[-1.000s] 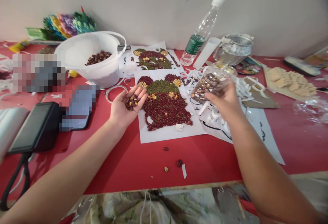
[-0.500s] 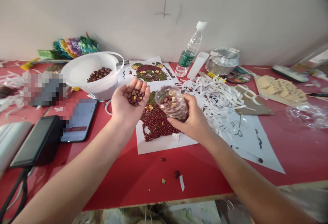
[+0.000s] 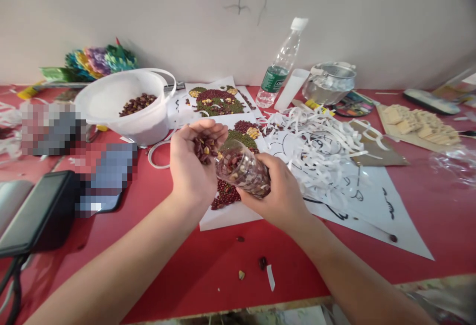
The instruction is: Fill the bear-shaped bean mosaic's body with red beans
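Observation:
My left hand (image 3: 189,164) is cupped, with a small heap of dark red beans (image 3: 204,149) in the palm. My right hand (image 3: 275,191) grips a clear plastic bottle (image 3: 241,169) filled with mixed beans, tilted so its neck points at my left hand and touches or nearly touches it. Below both hands lies a bean mosaic on white paper (image 3: 225,196), partly hidden by them. A second bean mosaic (image 3: 215,101) lies behind it. A white plastic bucket (image 3: 111,112) holding dark beans stands to the left.
Shredded white paper strips (image 3: 316,141) lie to the right on the red tabletop (image 3: 178,265), where a few loose beans sit near the front edge. Behind are a water bottle (image 3: 278,67) and a metal pot (image 3: 329,84). A phone (image 3: 107,179) and black case (image 3: 37,213) lie left.
My right hand has moved left and tipped the bottle toward my left palm. The fingers of my left hand have curled further over the beans. The view has shifted slightly.

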The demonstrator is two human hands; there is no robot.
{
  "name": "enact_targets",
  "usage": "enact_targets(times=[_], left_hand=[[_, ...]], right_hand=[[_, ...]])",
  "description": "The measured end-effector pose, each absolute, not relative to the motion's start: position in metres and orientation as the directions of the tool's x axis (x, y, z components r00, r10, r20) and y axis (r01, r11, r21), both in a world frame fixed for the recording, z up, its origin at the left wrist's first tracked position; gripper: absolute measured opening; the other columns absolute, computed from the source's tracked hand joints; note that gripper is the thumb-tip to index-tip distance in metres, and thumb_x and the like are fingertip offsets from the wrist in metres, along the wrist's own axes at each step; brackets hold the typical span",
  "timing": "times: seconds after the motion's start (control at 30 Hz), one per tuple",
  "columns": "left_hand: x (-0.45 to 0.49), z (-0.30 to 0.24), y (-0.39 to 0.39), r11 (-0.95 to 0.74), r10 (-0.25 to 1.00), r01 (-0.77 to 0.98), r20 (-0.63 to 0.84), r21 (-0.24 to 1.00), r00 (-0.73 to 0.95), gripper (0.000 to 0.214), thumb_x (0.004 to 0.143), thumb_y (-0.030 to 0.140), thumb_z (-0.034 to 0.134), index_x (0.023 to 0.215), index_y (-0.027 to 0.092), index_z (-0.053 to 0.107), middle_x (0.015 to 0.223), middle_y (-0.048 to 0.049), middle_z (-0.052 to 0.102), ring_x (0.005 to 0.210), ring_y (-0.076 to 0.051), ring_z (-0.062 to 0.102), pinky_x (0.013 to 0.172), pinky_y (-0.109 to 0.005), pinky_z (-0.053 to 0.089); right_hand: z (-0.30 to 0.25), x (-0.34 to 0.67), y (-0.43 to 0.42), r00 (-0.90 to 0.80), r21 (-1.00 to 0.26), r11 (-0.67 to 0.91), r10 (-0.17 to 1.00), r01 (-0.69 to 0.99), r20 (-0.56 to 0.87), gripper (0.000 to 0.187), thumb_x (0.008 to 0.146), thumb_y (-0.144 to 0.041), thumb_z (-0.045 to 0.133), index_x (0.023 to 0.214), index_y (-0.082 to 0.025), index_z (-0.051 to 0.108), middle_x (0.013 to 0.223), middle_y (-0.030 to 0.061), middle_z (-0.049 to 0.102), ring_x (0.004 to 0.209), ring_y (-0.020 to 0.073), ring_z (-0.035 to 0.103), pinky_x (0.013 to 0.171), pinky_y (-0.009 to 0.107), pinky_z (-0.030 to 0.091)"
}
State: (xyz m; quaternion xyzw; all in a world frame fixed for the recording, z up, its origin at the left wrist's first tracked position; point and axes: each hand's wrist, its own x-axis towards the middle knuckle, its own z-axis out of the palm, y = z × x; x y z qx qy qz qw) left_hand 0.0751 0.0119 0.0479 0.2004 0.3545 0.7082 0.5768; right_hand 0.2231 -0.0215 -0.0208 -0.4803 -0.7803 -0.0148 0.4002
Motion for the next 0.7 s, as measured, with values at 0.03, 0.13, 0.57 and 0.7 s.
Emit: enact_targets(times=[0.03, 0.13, 0.57, 0.7], left_hand=[[0.076, 0.048, 0.010, -0.091, 0.961, -0.661, -0.108, 0.745, -0.253, 0.041, 0.093, 0.030, 0.037, 0.066, 0.020, 0.066, 0.072, -0.0029, 0.068, 0.079, -0.015, 0.068, 0.091, -0.030, 0.053], [0.078, 0.049, 0.004, -0.102, 0.968, -0.625, -0.067, 0.774, -0.241, 0.045, 0.095, 0.035, 0.034, 0.068, 0.020, 0.067, 0.075, -0.0039, 0.069, 0.082, -0.016, 0.068, 0.090, -0.029, 0.052], [0.078, 0.049, -0.003, -0.132, 0.978, -0.593, 0.009, 0.794, -0.207, 0.055, 0.099, 0.039, 0.025, 0.072, 0.021, 0.069, 0.080, -0.0054, 0.073, 0.091, -0.019, 0.070, 0.093, -0.032, 0.052], [0.077, 0.047, -0.007, -0.170, 0.985, -0.623, 0.112, 0.763, -0.131, 0.053, 0.102, 0.033, 0.023, 0.084, 0.023, 0.071, 0.091, -0.0036, 0.077, 0.112, -0.020, 0.069, 0.104, -0.032, 0.050]], right_hand=[[-0.021, 0.223, -0.022, -0.224, -0.346, 0.547, 0.725, 0.762, 0.651, 0.055, 0.073, -0.029, 0.067, 0.122, -0.026, 0.041, 0.102, 0.0090, 0.068, 0.094, 0.0293, 0.069, 0.078, 0.046, 0.059], [-0.023, 0.225, -0.022, -0.248, -0.305, 0.582, 0.682, 0.754, 0.688, 0.056, 0.073, -0.028, 0.067, 0.123, -0.025, 0.041, 0.102, 0.0101, 0.068, 0.094, 0.0292, 0.068, 0.078, 0.046, 0.059], [-0.024, 0.223, -0.022, -0.249, -0.319, 0.593, 0.681, 0.739, 0.689, 0.055, 0.074, -0.028, 0.066, 0.123, -0.026, 0.042, 0.101, 0.0096, 0.068, 0.093, 0.0299, 0.068, 0.076, 0.048, 0.059], [-0.021, 0.226, -0.024, -0.236, -0.347, 0.562, 0.719, 0.751, 0.654, 0.057, 0.072, -0.028, 0.068, 0.123, -0.028, 0.042, 0.104, 0.0084, 0.068, 0.095, 0.0306, 0.069, 0.077, 0.047, 0.059]])
